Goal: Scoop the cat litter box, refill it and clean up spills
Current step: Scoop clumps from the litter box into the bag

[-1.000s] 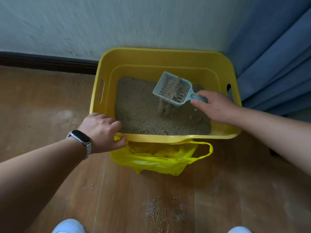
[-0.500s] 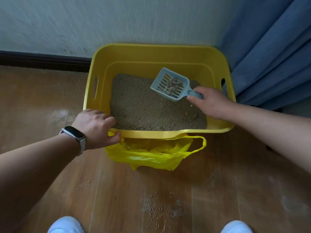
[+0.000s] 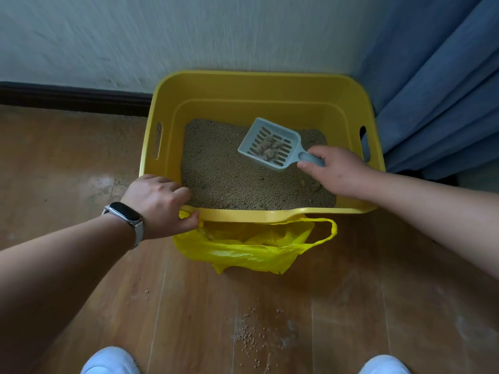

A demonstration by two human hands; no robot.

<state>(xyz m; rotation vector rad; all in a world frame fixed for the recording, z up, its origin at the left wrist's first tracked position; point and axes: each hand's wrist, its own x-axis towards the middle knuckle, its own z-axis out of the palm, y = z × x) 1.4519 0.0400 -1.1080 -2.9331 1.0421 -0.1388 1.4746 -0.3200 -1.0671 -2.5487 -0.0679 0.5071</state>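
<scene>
- Right grip [image 3: 337, 171]: fingers and thumb are curled round the handle of the grey slotted scoop [image 3: 270, 144]. The scoop is held tilted above the litter [image 3: 229, 182], inside the yellow litter box [image 3: 253, 79].
- Scoop contents: a few grey-brown clumps [image 3: 270, 149] lie on the slots, with hardly any loose grains around them.
- Left grip [image 3: 159, 203]: fingers are curled over the near rim of the box at its left corner, with the thumb beneath. It appears to pinch one handle of the yellow bag [image 3: 243, 249] against the rim.
- Bag: it sits on the floor [image 3: 81, 265] touching the near wall of the box, mouth open upward. Its other handle loops free at the right.
- Progress, as judged: scooping is under way, and this load has not yet been tipped into the bag. Refilling has not begun, and no supply of fresh litter is in view.
- Spills: scattered granules [image 3: 251, 336] lie on the floor between the bag and the person's shoes, so the clean-up step remains.
</scene>
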